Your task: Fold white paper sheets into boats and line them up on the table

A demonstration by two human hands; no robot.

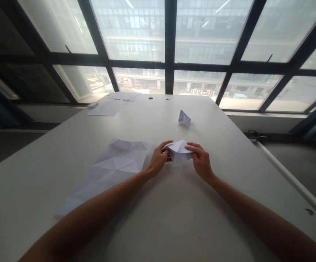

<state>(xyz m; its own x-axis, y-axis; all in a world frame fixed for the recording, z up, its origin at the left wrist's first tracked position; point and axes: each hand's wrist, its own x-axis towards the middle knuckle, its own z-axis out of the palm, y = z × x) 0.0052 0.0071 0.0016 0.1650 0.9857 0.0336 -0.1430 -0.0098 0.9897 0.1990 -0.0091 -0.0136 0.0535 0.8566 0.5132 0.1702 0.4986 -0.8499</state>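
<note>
One folded white paper (pixel 179 146) is held over the tabletop (pixel 234 160): its left side is gripped by the fingers of the left hand (pixel 158 159), its right edge pinched by those of the right hand (pixel 202 162). If squeezed too hard, it could be crushed; if pulled unevenly, its folds could be undone. The creased sheet (pixel 113 165) could be dragged by the left forearm (pixel 106 198) crossing it.

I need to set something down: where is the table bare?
Bare table lies right of the right hand and left of the creased sheet. Crowded: the middle, where that hand and the left hand hold folded paper, and the far left, under loose sheets.
</note>
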